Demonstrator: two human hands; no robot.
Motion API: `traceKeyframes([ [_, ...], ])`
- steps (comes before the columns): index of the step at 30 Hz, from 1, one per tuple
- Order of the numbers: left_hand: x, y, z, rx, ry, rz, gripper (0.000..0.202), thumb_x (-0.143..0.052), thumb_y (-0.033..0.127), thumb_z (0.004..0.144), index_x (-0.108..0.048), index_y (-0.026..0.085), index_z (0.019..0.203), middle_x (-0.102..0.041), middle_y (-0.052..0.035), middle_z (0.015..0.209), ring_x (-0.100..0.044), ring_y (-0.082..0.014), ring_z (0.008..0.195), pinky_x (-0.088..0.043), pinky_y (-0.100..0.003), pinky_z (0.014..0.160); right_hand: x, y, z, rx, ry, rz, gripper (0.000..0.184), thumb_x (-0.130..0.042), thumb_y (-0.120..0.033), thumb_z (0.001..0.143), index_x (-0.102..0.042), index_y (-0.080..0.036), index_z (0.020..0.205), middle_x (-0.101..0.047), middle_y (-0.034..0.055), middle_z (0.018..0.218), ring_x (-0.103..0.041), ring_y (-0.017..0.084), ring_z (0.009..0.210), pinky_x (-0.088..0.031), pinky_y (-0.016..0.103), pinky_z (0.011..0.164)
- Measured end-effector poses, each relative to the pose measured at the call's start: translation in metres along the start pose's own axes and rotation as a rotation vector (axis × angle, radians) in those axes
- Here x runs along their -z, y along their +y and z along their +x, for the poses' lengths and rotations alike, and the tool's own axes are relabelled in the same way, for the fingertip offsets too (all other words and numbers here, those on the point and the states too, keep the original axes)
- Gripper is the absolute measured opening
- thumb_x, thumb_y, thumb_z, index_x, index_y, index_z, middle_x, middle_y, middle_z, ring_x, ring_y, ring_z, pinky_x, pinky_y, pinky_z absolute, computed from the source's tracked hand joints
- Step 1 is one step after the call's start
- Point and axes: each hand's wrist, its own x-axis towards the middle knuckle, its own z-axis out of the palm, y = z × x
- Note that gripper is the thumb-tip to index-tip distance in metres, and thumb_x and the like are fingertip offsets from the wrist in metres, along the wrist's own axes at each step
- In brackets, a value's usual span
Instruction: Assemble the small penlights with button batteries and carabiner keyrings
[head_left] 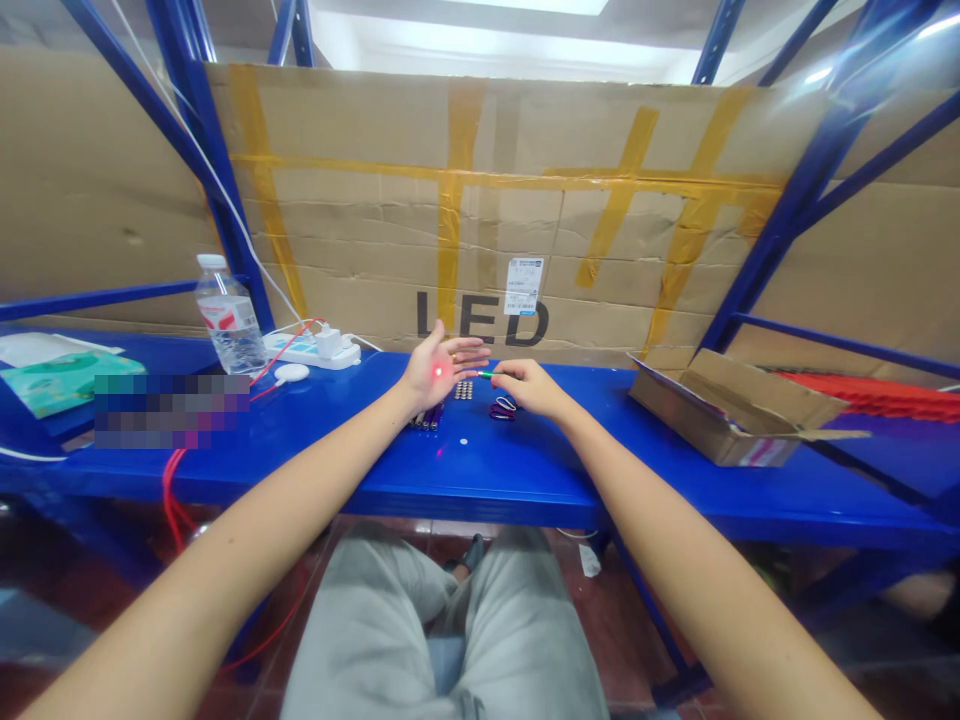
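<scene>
Above the smooth blue metal tabletop point(585, 460), R hand point(525, 385): grip clamped, thumb and fingertips together, on a small shiny green cylinder point(486, 375), approx. level, tip twd L hand point(444, 362). L palm turned to view, fingers extended, nothing held. Bright red light spot point(439, 372) on L palm; judged to come from the green cyl., i.e. unit lit and working. Faint pink glow on tabletop nearer front edge, prob. reflection.

Just below hands: rows of small round silver pieces point(463, 391), poss. button cells; qty not verifiable at this size. Beside them, partly hidden by L wrist, row of dark slender cylinders w/ silver ends point(433, 416). Under R hand, dark purple item w/ pale loop point(502, 409); detail unclear. Small white disc point(463, 441) lies apart, twd front edge.

Status (judged): green unit looks assembled and at its light check, result OK. Outstanding: dark cyls. and silver pcs. lie on tabletop, not in hand; can't tell if any already checked.

Outward, R side: brown cardboard box point(690, 418), flaps up, contents n/v. L side: clear plastic bottle w/ white cap point(229, 325), white power strip point(322, 350) w/ plug fitted. Rear: large brown cardboard panel point(375, 230), yellow-taped, marked "LED".
</scene>
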Motion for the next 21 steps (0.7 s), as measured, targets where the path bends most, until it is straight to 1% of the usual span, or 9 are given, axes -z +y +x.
traceKeyframes([
  [4, 0.000, -0.001, 0.001, 0.007, -0.002, -0.010, 0.074, -0.033, 0.073, 0.091, -0.072, 0.012, 0.104, -0.073, -0.0188, 0.115, -0.067, -0.0297, 0.110, -0.052, -0.039, 0.091, 0.000, 0.001, 0.000, 0.008, -0.004, 0.011, 0.026, -0.055, -0.039, 0.077, -0.061, -0.016, 0.068, -0.050, -0.0020, 0.057, -0.045, 0.013, 0.061, -0.035, 0.027, 0.059],
  [9, 0.000, -0.001, 0.000, 0.000, -0.003, 0.000, 0.075, -0.031, 0.074, 0.091, -0.072, 0.013, 0.105, -0.072, -0.0186, 0.117, -0.066, -0.0308, 0.113, -0.052, -0.041, 0.093, 0.000, 0.002, 0.001, 0.019, 0.004, 0.013, 0.026, -0.055, -0.040, 0.077, -0.062, -0.016, 0.070, -0.057, 0.0003, 0.064, -0.049, 0.014, 0.064, -0.037, 0.028, 0.062],
  [15, 0.002, -0.001, 0.001, -0.015, -0.021, 0.015, 0.074, -0.036, 0.076, 0.088, -0.071, 0.013, 0.104, -0.072, -0.0186, 0.116, -0.066, -0.0299, 0.111, -0.051, -0.039, 0.090, 0.000, 0.001, 0.000, -0.001, 0.004, 0.008, 0.027, -0.055, -0.041, 0.078, -0.062, -0.016, 0.071, -0.054, -0.0011, 0.061, -0.046, 0.014, 0.062, -0.036, 0.028, 0.061],
  [17, 0.004, -0.002, 0.004, -0.035, -0.007, 0.093, 0.070, -0.042, 0.075, 0.087, -0.071, 0.014, 0.103, -0.073, -0.0172, 0.113, -0.067, -0.0285, 0.107, -0.051, -0.037, 0.087, -0.001, 0.002, 0.000, -0.021, 0.026, -0.004, 0.026, -0.055, -0.041, 0.079, -0.061, -0.016, 0.074, -0.054, -0.0015, 0.062, -0.045, 0.013, 0.061, -0.036, 0.028, 0.060],
  [18, 0.006, -0.002, 0.005, -0.051, 0.020, 0.171, 0.064, -0.048, 0.073, 0.086, -0.071, 0.015, 0.101, -0.074, -0.0160, 0.109, -0.068, -0.0271, 0.102, -0.051, -0.036, 0.084, -0.001, 0.002, 0.000, -0.039, 0.043, -0.009, 0.025, -0.056, -0.040, 0.079, -0.061, -0.016, 0.077, -0.054, -0.0020, 0.063, -0.045, 0.013, 0.060, -0.036, 0.028, 0.060],
  [20, 0.011, -0.003, 0.007, -0.098, 0.072, 0.395, 0.049, -0.064, 0.062, 0.081, -0.071, 0.015, 0.095, -0.075, -0.0123, 0.097, -0.068, -0.0230, 0.090, -0.049, -0.033, 0.076, -0.002, 0.003, 0.000, -0.081, 0.083, -0.006, 0.021, -0.057, -0.036, 0.078, -0.058, -0.017, 0.087, -0.053, -0.0037, 0.064, -0.044, 0.012, 0.058, -0.036, 0.027, 0.059],
  [21, 0.014, -0.003, 0.008, -0.123, 0.077, 0.511, 0.041, -0.071, 0.054, 0.079, -0.071, 0.016, 0.092, -0.074, -0.0102, 0.091, -0.067, -0.0209, 0.083, -0.048, -0.031, 0.073, -0.003, 0.003, 0.000, -0.102, 0.100, 0.004, 0.021, -0.058, -0.034, 0.077, -0.056, -0.018, 0.091, -0.053, -0.0047, 0.064, -0.043, 0.012, 0.057, -0.036, 0.027, 0.058],
])
